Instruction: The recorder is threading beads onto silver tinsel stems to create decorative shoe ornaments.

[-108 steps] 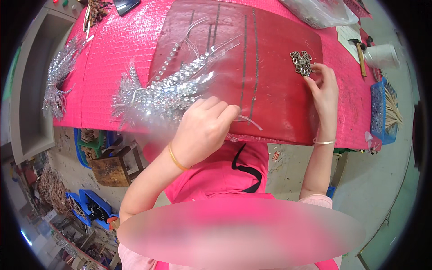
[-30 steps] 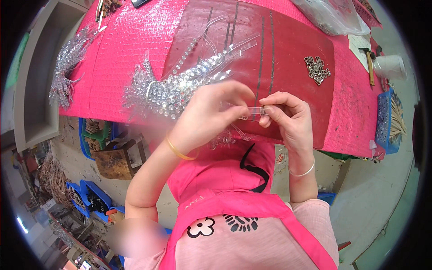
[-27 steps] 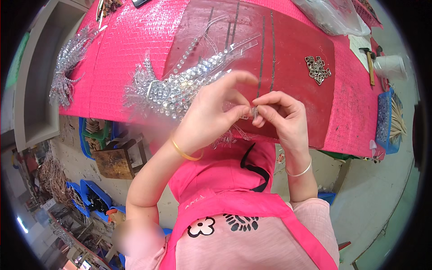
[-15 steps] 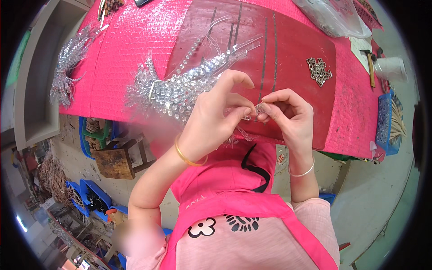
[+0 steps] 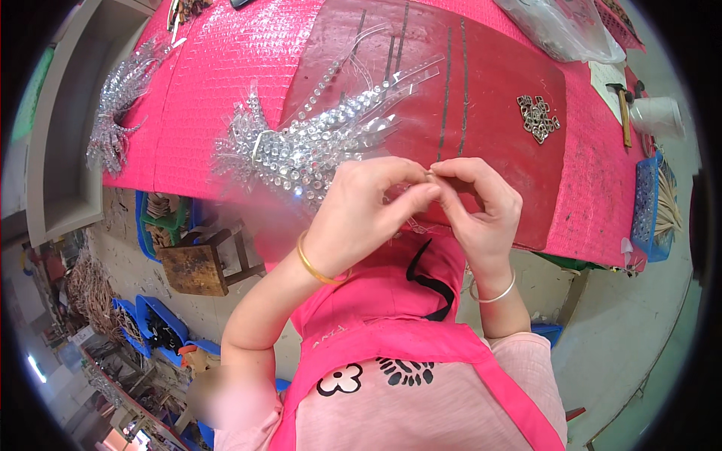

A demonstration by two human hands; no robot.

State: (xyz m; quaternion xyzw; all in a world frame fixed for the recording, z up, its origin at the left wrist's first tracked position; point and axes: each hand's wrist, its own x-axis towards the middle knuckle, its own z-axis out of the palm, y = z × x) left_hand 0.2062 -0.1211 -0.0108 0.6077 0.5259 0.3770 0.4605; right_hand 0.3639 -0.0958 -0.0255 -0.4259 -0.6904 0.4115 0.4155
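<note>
Above the near edge of a dark red mat (image 5: 504, 68), my left hand (image 5: 376, 199) and my right hand (image 5: 481, 207) meet, thumbs and forefingers pinched together. Between them is a small metal buckle, mostly covered by the fingertips; my right hand holds it. My left hand grips a clear plastic strap (image 5: 416, 225), part of which shows just under the hands. Left of my left hand lies a tied bundle of clear straps with round rhinestones (image 5: 301, 154), its loose ends fanning over the mat. A pile of small metal buckles (image 5: 538, 119) rests on the mat's right side.
Another rhinestone bundle (image 5: 113, 124) lies at the left of the pink-covered table (image 5: 203, 83). Far right are a plastic bag (image 5: 560, 30), a hammer (image 5: 624, 113), a clear cup (image 5: 656, 116) and a blue basket (image 5: 650, 214). A wooden stool (image 5: 194, 269) stands below the left edge.
My left fingers have closed down toward the right fingertips, and both hands have come together. The buckle, visible at my right fingertips before, is now mostly covered.
</note>
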